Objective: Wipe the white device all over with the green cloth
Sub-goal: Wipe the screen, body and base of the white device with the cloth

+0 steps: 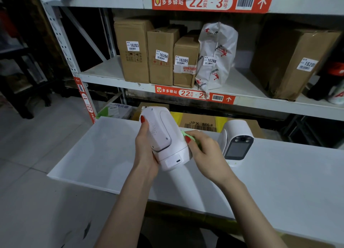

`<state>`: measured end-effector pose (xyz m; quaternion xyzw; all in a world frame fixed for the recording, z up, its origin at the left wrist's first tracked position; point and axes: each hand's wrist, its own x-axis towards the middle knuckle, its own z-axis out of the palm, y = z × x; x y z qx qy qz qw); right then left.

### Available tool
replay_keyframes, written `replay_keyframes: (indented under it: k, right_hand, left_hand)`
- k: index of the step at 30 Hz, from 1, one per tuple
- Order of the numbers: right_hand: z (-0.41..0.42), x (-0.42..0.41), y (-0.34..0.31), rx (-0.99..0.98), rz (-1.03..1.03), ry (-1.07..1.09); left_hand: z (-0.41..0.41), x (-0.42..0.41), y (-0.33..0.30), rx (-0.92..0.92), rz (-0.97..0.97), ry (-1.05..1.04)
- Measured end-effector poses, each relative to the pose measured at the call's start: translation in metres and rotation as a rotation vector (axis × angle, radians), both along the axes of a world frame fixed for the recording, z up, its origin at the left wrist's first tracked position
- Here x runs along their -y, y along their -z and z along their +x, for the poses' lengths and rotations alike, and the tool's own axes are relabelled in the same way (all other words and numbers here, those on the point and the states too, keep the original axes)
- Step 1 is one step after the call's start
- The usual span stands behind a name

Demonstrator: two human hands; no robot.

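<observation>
My left hand (144, 150) grips a white rounded device (163, 136) and holds it tilted above the white table (279, 182); its back with speaker holes and a small port faces me. My right hand (204, 150) holds a bunched green cloth (193, 138) against the device's right side. Most of the cloth is hidden under my fingers; only a green edge shows by my thumb.
A second white device with a dark screen (237, 145) stands on the table just right of my right hand. Behind is a metal shelf (111, 78) with several labelled cardboard boxes (134, 50) and a white bag (216, 55). More boxes sit below the shelf.
</observation>
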<state>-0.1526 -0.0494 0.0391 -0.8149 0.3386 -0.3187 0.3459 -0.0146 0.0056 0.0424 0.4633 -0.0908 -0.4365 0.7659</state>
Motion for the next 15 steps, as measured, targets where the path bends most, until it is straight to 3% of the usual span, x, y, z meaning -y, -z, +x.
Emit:
replay_keyframes:
  k: [15]
  right_hand:
    - [-0.001,-0.005,-0.022,0.292,-0.263,0.180]
  left_hand:
    - [-0.019,-0.001,-0.007,0.163,0.118,0.106]
